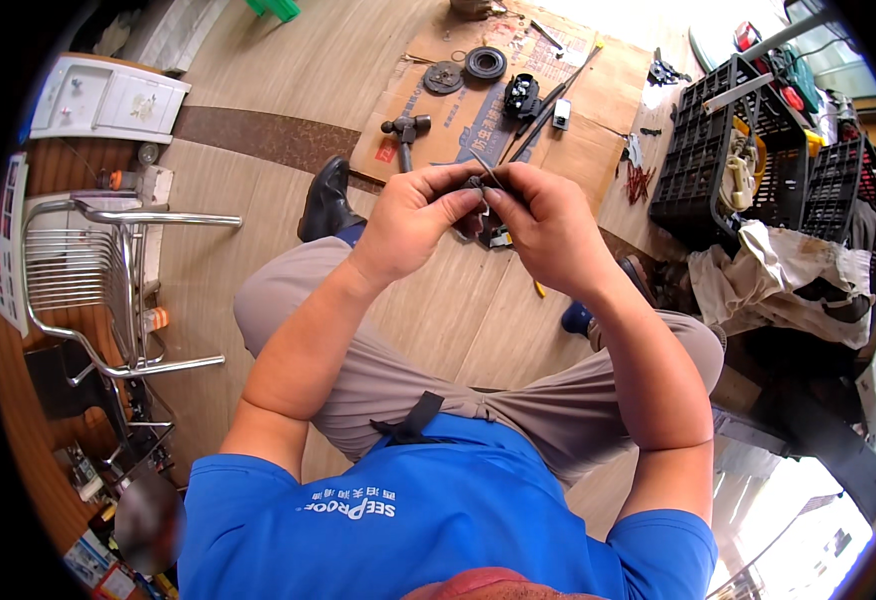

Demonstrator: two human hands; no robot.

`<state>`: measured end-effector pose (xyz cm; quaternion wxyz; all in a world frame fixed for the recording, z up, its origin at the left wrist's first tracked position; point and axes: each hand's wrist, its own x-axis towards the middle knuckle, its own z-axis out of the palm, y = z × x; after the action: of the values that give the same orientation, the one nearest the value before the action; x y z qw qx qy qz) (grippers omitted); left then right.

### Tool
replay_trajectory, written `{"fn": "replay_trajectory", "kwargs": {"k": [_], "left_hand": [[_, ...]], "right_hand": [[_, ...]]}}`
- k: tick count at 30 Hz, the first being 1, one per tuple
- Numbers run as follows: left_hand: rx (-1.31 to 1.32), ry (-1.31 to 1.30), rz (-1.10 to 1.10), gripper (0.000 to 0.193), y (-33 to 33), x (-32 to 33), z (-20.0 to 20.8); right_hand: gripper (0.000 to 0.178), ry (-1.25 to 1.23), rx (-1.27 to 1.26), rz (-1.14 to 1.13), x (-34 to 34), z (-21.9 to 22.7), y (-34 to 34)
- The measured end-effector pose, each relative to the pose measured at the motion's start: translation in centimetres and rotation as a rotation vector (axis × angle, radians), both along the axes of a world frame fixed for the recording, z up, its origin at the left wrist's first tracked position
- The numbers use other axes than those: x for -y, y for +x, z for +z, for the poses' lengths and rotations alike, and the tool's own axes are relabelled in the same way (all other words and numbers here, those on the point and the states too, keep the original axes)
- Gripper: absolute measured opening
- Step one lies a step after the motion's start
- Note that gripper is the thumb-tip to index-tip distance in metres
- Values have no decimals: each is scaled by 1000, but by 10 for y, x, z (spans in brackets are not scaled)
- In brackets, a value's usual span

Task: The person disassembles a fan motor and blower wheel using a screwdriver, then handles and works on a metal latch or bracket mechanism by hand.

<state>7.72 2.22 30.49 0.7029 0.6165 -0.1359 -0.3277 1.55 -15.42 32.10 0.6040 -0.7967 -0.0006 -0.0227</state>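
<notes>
Both hands meet in front of my knees, their fingertips pinched round a small dark part point(476, 186) whose kind I cannot make out. My left hand point(410, 220) grips it from the left, thumb and fingers closed. From the other side my right hand point(550, 218) closes on it too, and a thin pointed metal piece point(484, 163) sticks up by its fingertips. Other small pieces below the fingers are partly hidden. Just beyond, on a flattened cardboard sheet point(583, 165), lie a ball-peen hammer point(406, 128), a black ring point(486, 63), a round disc point(444, 77) and a black housing point(522, 96).
Long dark rods point(548, 115) lie across the cardboard. Black plastic crates point(693, 150) full of tools stand at the right, with a dirty white cloth point(778, 275) beside them. A metal-framed chair point(78, 255) is at the left. A small yellow-handled thing point(540, 289) lies below my hands.
</notes>
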Motion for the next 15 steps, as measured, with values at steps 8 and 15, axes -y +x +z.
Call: {"fn": "replay_trajectory", "kwargs": {"k": [8, 15], "left_hand": [[-375, -370, 44, 34, 9, -3, -3], [-512, -521, 77, 29, 15, -7, 3]], "right_hand": [[9, -144, 54, -80, 3, 10, -1], [11, -248, 70, 42, 3, 19, -10]]}}
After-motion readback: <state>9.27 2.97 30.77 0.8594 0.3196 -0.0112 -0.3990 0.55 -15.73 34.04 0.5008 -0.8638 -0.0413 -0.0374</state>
